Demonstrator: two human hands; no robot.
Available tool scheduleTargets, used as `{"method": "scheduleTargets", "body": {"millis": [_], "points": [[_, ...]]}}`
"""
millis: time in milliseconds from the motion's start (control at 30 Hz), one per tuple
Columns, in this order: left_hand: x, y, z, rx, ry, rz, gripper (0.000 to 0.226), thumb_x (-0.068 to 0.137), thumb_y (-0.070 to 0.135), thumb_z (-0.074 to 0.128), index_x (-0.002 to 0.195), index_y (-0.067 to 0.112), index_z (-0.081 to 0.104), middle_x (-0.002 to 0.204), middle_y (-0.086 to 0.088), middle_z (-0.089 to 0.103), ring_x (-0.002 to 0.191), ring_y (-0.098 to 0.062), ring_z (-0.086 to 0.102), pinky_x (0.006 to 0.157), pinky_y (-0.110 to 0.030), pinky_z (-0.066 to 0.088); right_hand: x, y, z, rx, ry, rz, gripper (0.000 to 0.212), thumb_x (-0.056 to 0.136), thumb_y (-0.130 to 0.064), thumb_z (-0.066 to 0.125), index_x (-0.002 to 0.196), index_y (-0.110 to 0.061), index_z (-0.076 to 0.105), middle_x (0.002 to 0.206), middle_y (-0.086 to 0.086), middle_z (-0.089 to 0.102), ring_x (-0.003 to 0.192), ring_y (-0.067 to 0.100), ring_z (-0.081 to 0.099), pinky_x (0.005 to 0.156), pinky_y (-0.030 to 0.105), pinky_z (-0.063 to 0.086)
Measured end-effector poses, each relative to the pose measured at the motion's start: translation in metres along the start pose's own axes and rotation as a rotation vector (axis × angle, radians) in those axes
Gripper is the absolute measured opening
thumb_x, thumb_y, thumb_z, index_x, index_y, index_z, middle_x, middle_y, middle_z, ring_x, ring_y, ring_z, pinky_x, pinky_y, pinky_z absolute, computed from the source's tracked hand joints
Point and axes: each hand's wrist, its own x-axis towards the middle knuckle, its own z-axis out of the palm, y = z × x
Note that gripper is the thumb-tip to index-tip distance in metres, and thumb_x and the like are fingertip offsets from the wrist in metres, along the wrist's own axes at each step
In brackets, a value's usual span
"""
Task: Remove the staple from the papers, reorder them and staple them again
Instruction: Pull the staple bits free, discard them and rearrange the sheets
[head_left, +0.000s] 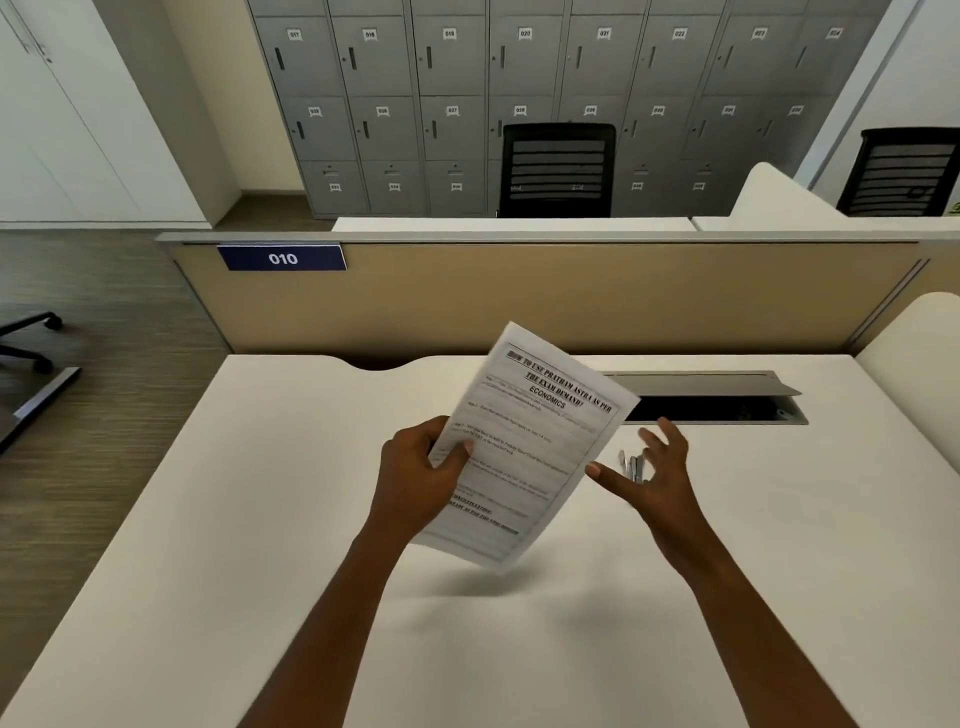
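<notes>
White desk (260, 519): work surface. We keep the job raised above it, not laid on it.

Papers (530, 441): printed sheets, lifted clear of the desk and tilted, heading end away from us. We judge they are held up so that we can inspect them and find the staple, which is too small to make out.

Left hand (421, 478): grips the papers at their left edge, thumb on the printed face, fingers curled behind. It alone carries them.

Right hand (654, 478): empty, fingers spread and straight, at the papers' right edge. Whether the thumb touches we cannot tell. We judge it is kept free to steady the sheets or go for the tool.

Tool (632, 465): small, silvery and blurred, lying on the desk just behind the right hand, within easy reach. Stapler or remover, we cannot tell.

Hatch (717, 400): grey cable opening with its lid up, beyond the tool.
</notes>
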Motion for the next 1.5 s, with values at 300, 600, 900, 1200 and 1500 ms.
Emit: {"method": "scheduleTargets", "body": {"millis": [300,600,900,1200,1500], "points": [[-0.01,0.007,-0.011,-0.484,0.051,-0.158,0.018,0.092,0.016,0.073,0.11,0.017,0.076,0.101,-0.004,0.081,0.091,-0.027,0.078,0.08,-0.046,0.064,0.0,-0.031,0.017,0.318,-0.244,-0.176,0.042,0.083,-0.01,0.07,0.125,-0.006,0.061,0.123,0.012,0.071,0.117,0.031,0.065,0.098,0.047,0.052],[-0.022,-0.019,0.0,-0.511,0.013,-0.199,0.019,0.092,0.009,0.073,0.109,0.017,0.076,0.103,0.0,0.081,0.095,-0.022,0.077,0.081,-0.035,0.063,-0.002,-0.027,0.031,0.173,-0.139,-0.286,0.026,0.091,0.0,0.067,0.114,-0.012,0.07,0.111,0.003,0.076,0.105,0.021,0.071,0.088,0.032,0.057],[-0.042,-0.061,0.036,-0.542,0.059,-0.356,0.017,0.092,0.005,0.073,0.107,0.013,0.075,0.101,-0.001,0.081,0.095,-0.021,0.077,0.084,-0.038,0.063,-0.01,0.025,0.049,0.169,-0.026,-0.215,0.021,0.091,0.002,0.065,0.101,-0.015,0.071,0.095,-0.006,0.078,0.09,0.01,0.073,0.075,0.019,0.056],[-0.045,-0.066,0.046,-0.534,0.091,-0.334,0.018,0.091,0.004,0.074,0.103,0.016,0.075,0.099,0.001,0.081,0.094,-0.019,0.077,0.075,-0.027,0.062,-0.011,0.044,0.054,0.146,-0.025,-0.215,0.025,0.092,0.002,0.065,0.109,-0.016,0.071,0.103,0.0,0.077,0.099,0.017,0.072,0.082,0.026,0.059],[-0.046,-0.069,0.047,-0.539,0.057,-0.319,0.026,0.091,0.003,0.073,0.11,0.021,0.072,0.105,0.0,0.079,0.102,-0.024,0.075,0.083,-0.037,0.064,-0.008,0.047,0.057,0.147,-0.04,-0.203,0.024,0.094,-0.001,0.064,0.113,-0.014,0.07,0.106,0.003,0.076,0.101,0.019,0.072,0.084,0.031,0.06]]}}
